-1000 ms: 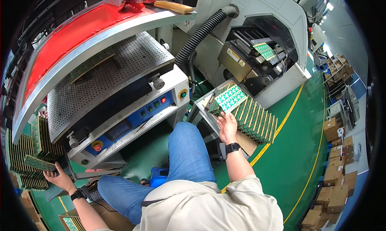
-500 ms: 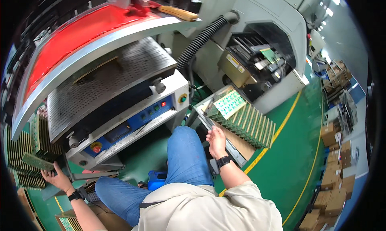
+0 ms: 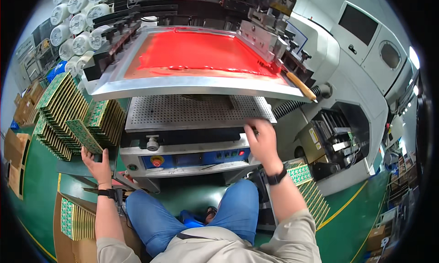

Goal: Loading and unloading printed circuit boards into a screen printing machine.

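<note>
Hands, two, bare, head view. Left hand [image 3: 97, 166]: thumb and fingers gripping the lower end of a green circuit board [image 3: 83, 136], which stands tilted in front of the board stacks [image 3: 64, 112] at the left. Right hand [image 3: 262, 139]: fingers loosely bent and parted, slightly blurred, over the front of the white machine body [image 3: 132, 152], near the right front corner of the perforated plate [image 3: 192, 119]; contact cannot be told. Wristbands [image 3: 277, 176], dark, one per wrist. Screen frame [image 3: 196, 89], metal, set above the perforated plate, bearing red paste [image 3: 192, 50]; wooden handle [image 3: 301, 86] at its right corner. Control panel [image 3: 196, 160], blue, below the plate, with a red push-button [image 3: 157, 161] toward its left end. Carton [image 3: 58, 226], brown, lower left, containing further boards [image 3: 77, 219] set on edge. Board row [image 3: 315, 201], beyond the right forearm, with a pale-and-green panel [image 3: 299, 174] at its upper end. Hose [image 3: 292, 106], black, ribbed, right of the plate. Tubs [image 3: 77, 23], white, stacked, upper left. Floor [image 3: 35, 212], green, yellow-lined.
</note>
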A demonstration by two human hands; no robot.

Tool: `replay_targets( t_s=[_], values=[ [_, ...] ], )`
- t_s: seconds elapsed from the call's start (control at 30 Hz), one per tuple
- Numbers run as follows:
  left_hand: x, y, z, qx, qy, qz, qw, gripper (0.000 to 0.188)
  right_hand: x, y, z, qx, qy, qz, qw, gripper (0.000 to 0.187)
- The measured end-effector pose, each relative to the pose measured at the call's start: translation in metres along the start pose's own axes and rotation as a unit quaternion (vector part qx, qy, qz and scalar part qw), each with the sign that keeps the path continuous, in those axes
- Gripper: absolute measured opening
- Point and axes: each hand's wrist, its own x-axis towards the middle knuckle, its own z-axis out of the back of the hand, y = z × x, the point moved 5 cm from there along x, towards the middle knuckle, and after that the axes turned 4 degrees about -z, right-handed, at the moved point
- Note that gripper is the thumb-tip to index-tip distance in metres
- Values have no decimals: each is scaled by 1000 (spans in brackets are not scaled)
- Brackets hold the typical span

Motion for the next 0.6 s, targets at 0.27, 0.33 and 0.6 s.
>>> replay_targets(
  t_s=[0.27,0.33,0.6],
  values=[
    [1,-8,-2,-17,-4,-3,1000,91,98,-85,-77,-141,55,-30,988,35],
    [0,-8,0,-16,1,-6,1000,92,105,-85,-86,-109,59,5,992,39],
    [1,-4,0,-17,-1,-18,1000,95,119,-106,-98,-24,73,-61,995,42]
  ],
)
